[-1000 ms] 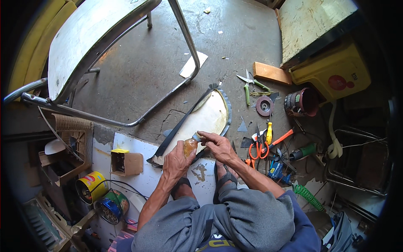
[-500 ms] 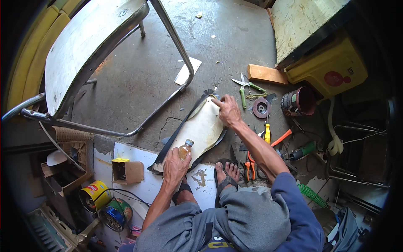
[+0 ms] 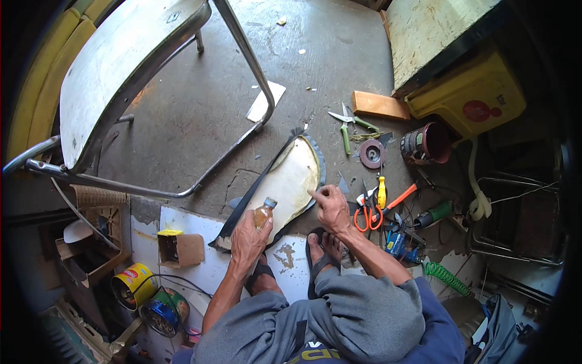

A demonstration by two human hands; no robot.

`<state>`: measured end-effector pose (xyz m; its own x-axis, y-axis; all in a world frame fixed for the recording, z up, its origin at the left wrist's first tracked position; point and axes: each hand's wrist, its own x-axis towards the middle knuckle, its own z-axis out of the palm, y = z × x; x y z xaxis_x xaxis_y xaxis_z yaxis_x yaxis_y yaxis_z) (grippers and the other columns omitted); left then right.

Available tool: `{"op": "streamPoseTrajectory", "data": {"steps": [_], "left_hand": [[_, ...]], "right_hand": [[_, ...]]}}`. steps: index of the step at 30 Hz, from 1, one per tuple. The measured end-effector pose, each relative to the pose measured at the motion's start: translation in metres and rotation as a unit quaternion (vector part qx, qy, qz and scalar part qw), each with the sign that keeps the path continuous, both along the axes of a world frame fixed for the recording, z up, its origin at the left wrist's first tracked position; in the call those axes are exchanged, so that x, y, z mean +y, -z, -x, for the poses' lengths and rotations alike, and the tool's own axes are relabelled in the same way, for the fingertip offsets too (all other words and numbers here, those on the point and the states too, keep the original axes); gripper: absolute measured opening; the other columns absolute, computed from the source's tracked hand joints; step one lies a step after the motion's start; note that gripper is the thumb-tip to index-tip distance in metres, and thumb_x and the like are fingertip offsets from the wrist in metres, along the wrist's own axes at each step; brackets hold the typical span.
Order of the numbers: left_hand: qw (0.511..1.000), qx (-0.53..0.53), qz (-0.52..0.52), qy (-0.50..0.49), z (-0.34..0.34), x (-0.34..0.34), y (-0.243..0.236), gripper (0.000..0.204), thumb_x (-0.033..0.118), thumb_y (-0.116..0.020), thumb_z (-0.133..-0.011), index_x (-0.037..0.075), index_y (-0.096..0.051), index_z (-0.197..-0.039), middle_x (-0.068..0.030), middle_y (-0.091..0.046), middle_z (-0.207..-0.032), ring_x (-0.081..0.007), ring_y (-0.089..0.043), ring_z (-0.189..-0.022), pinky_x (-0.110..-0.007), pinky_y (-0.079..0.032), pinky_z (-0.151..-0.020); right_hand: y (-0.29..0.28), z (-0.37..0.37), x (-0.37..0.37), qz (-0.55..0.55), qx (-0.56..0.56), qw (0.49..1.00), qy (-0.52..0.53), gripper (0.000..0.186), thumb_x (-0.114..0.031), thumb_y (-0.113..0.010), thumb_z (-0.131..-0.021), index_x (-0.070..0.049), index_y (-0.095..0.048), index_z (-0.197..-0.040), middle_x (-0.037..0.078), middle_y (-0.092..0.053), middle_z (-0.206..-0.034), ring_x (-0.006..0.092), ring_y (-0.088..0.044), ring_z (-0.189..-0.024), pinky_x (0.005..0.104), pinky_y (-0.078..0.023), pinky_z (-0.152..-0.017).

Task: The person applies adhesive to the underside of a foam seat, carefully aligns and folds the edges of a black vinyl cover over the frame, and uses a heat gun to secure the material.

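Observation:
My left hand is closed round a small bottle with amber-brown contents and a grey cap. It is over the lower part of a cream, curved-ended panel edged with dark fabric, which lies on the floor before me. My right hand is at the panel's right edge, index finger stretched out and the other fingers curled, with nothing visible in it. Just right of it are orange-handled scissors and a yellow screwdriver.
A metal-framed white chair stands upper left. Green snips, an abrasive disc, a wood block, a red-lined can and several power tools lie rightward. A cardboard box and tins sit left.
My right hand went from beside the bottle's cap up to the panel's far end, then came back down to its right edge. My left hand stays on the bottle.

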<state>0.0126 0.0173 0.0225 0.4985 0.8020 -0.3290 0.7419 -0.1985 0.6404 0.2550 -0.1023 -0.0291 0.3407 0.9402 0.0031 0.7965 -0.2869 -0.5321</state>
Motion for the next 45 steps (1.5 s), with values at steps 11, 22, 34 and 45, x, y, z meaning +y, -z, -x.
{"op": "streamPoseTrajectory", "data": {"steps": [11,22,34,45], "left_hand": [[0.999,-0.032,-0.019,-0.004,0.005,-0.007,-0.008,0.048,0.047,-0.067,-0.098,0.002,-0.053,-0.104,-0.0292,-0.067,-0.083,-0.0505,-0.068,-0.08,-0.055,-0.053,-0.066],[0.999,0.053,-0.007,0.008,-0.005,-0.004,-0.002,0.046,0.044,-0.068,-0.097,0.002,-0.056,-0.11,-0.0273,-0.066,-0.099,-0.0499,-0.068,-0.086,-0.057,-0.054,-0.075],[0.989,0.122,0.018,0.083,-0.022,-0.015,-0.001,0.06,0.047,-0.071,-0.091,0.004,-0.057,-0.131,-0.0232,-0.043,-0.146,-0.052,-0.07,-0.088,-0.057,-0.058,-0.08],[0.985,0.14,0.054,0.09,-0.029,-0.012,-0.008,0.065,0.045,-0.072,-0.09,0.003,-0.058,-0.137,-0.0221,-0.043,-0.147,-0.052,-0.07,-0.093,-0.057,-0.058,-0.084]], "right_hand": [[-0.038,0.043,0.048,0.06,0.527,0.847,0.039,0.051,-0.005,-0.048,-0.094,-0.009,-0.065,-0.142,0.011,-0.072,-0.113,0.0187,-0.071,-0.092,0.0307,-0.06,-0.086],[-0.034,-0.01,0.046,0.021,0.361,0.931,-0.046,0.035,-0.003,-0.048,-0.09,-0.002,-0.075,-0.112,0.012,-0.069,-0.108,0.0201,-0.069,-0.095,0.0359,-0.058,-0.087],[0.041,-0.129,0.148,0.023,-0.122,0.982,-0.141,0.042,-0.006,-0.06,-0.091,-0.027,-0.075,-0.125,0.006,-0.067,-0.118,0.0272,-0.062,-0.11,0.0391,-0.057,-0.092],[0.054,-0.127,0.08,-0.018,-0.189,0.971,-0.143,0.046,-0.009,-0.057,-0.091,-0.018,-0.069,-0.134,0.007,-0.064,-0.121,0.0246,-0.059,-0.116,0.0413,-0.051,-0.097]]}}
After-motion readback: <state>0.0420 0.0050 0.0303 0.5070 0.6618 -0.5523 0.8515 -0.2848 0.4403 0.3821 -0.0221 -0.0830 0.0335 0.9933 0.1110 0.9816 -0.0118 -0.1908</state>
